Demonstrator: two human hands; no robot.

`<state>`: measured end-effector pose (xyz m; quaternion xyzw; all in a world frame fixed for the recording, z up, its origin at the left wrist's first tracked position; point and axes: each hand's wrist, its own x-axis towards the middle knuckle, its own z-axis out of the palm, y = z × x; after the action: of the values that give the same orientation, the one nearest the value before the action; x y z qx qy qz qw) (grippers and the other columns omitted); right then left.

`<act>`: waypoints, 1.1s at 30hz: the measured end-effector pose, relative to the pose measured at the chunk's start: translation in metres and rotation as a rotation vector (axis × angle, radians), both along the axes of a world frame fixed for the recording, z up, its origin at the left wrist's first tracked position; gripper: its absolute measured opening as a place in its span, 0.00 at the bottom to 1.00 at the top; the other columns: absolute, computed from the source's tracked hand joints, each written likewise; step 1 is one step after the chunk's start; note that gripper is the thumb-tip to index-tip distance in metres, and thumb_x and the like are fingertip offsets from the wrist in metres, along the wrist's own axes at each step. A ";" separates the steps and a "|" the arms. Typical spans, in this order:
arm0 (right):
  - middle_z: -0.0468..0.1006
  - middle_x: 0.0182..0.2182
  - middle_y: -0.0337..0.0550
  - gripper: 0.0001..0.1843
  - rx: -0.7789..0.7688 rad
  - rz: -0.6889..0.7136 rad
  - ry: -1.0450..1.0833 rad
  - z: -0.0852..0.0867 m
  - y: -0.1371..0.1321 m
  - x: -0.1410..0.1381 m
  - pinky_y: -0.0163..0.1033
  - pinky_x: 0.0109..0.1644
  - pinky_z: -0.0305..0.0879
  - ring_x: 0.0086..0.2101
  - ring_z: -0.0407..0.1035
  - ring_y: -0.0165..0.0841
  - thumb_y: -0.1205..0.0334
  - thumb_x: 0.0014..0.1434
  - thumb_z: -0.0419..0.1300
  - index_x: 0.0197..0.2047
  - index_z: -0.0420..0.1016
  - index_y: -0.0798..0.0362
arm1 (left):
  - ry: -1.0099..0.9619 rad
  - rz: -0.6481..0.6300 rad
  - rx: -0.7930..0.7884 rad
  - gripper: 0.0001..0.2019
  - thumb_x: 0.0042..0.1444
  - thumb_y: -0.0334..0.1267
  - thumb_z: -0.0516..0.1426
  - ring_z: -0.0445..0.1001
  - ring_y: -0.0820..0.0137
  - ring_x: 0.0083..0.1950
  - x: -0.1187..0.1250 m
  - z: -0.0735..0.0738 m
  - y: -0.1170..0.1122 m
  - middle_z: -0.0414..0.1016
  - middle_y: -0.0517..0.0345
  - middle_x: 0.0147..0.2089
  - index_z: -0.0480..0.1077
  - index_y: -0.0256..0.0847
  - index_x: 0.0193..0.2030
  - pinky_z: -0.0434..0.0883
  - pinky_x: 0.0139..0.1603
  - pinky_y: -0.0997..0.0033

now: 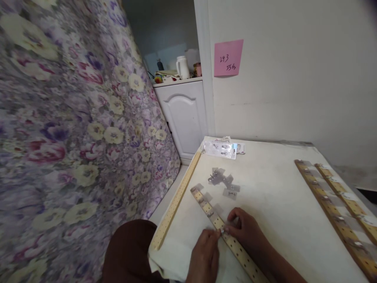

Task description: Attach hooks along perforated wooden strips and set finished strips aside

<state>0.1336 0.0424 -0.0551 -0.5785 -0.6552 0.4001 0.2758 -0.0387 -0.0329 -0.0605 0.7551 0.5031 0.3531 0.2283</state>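
A perforated wooden strip (232, 243) lies diagonally on the white table (273, 204), with small clear clips fixed along its upper part. My left hand (204, 255) and my right hand (250, 234) meet over the strip's middle. Both pinch a small clear clip (226, 230) against the wood. A loose pile of the same clips (224, 181) lies just beyond the strip.
Another long wooden strip (176, 202) runs along the table's left edge. Two strips with clips (338, 208) lie at the right. Clear packets (224, 148) sit at the far edge. A pink note (228, 57) hangs on the wall. Floral fabric (73, 129) fills the left.
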 end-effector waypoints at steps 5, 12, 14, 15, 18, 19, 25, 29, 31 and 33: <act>0.63 0.19 0.29 0.09 -0.032 -0.011 0.005 0.001 0.001 0.000 0.32 0.28 0.53 0.23 0.58 0.28 0.64 0.42 0.62 0.27 0.65 0.50 | 0.015 0.029 -0.012 0.18 0.61 0.26 0.47 0.72 0.66 0.42 0.002 0.003 0.000 0.69 0.51 0.41 0.68 0.43 0.54 0.72 0.44 0.67; 0.66 0.22 0.31 0.10 -0.021 0.027 0.043 -0.002 0.005 -0.001 0.32 0.30 0.53 0.25 0.58 0.27 0.65 0.41 0.62 0.26 0.63 0.50 | 0.014 0.037 -0.012 0.17 0.62 0.27 0.47 0.72 0.67 0.42 0.003 0.004 0.000 0.70 0.51 0.40 0.69 0.44 0.53 0.72 0.43 0.69; 0.66 0.22 0.31 0.10 -0.015 0.031 0.053 -0.003 0.004 -0.001 0.32 0.30 0.53 0.25 0.58 0.27 0.66 0.41 0.62 0.26 0.63 0.50 | 0.017 0.035 -0.011 0.18 0.62 0.27 0.47 0.72 0.67 0.43 0.002 0.003 0.000 0.70 0.51 0.41 0.68 0.44 0.54 0.72 0.44 0.68; 0.66 0.23 0.31 0.10 -0.003 0.034 0.056 -0.004 0.004 -0.001 0.32 0.30 0.54 0.25 0.58 0.27 0.66 0.41 0.61 0.25 0.62 0.50 | 0.020 0.035 -0.013 0.18 0.62 0.27 0.47 0.72 0.67 0.42 0.002 0.003 -0.001 0.70 0.52 0.40 0.68 0.44 0.54 0.72 0.44 0.68; 0.68 0.25 0.32 0.09 0.046 0.040 0.074 -0.007 0.002 0.001 0.33 0.31 0.55 0.25 0.59 0.27 0.66 0.43 0.60 0.25 0.61 0.50 | 0.014 0.041 -0.023 0.18 0.62 0.26 0.47 0.71 0.67 0.42 0.001 0.002 -0.001 0.69 0.52 0.40 0.68 0.44 0.54 0.71 0.44 0.68; 0.70 0.26 0.33 0.10 0.058 0.042 0.080 -0.009 0.002 0.001 0.33 0.31 0.56 0.26 0.59 0.28 0.65 0.43 0.61 0.25 0.61 0.50 | 0.006 0.041 -0.024 0.18 0.61 0.26 0.47 0.71 0.67 0.42 0.001 0.002 -0.001 0.69 0.53 0.40 0.68 0.44 0.54 0.71 0.44 0.68; 0.72 0.27 0.34 0.10 0.056 0.038 0.190 -0.022 0.005 0.011 0.33 0.30 0.58 0.24 0.60 0.27 0.59 0.45 0.62 0.26 0.62 0.50 | -0.056 0.038 0.006 0.18 0.62 0.26 0.46 0.71 0.68 0.43 0.001 0.001 -0.002 0.70 0.53 0.41 0.67 0.45 0.54 0.71 0.45 0.68; 0.64 0.19 0.29 0.08 0.034 0.017 0.239 -0.021 0.006 0.022 0.33 0.27 0.55 0.21 0.58 0.27 0.56 0.50 0.59 0.30 0.66 0.51 | -0.073 0.055 0.013 0.16 0.63 0.28 0.47 0.72 0.68 0.44 0.001 0.001 -0.002 0.71 0.53 0.42 0.67 0.44 0.53 0.71 0.45 0.68; 0.64 0.19 0.30 0.07 0.022 0.045 0.230 -0.015 0.002 0.029 0.33 0.28 0.55 0.22 0.59 0.28 0.57 0.51 0.58 0.29 0.67 0.51 | -0.086 0.083 0.011 0.15 0.63 0.30 0.48 0.72 0.67 0.44 0.001 0.003 -0.003 0.72 0.53 0.42 0.68 0.44 0.53 0.72 0.45 0.67; 0.67 0.21 0.33 0.05 0.011 0.099 0.196 -0.009 -0.008 0.037 0.34 0.29 0.57 0.24 0.62 0.29 0.60 0.50 0.59 0.29 0.67 0.51 | -0.105 0.108 0.002 0.14 0.63 0.31 0.48 0.73 0.67 0.43 0.001 0.005 -0.003 0.72 0.54 0.41 0.68 0.44 0.52 0.71 0.45 0.67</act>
<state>0.1702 0.0347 -0.0638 -0.5021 -0.6548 0.4643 0.3218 -0.0380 -0.0362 -0.0557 0.7074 0.5303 0.4043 0.2343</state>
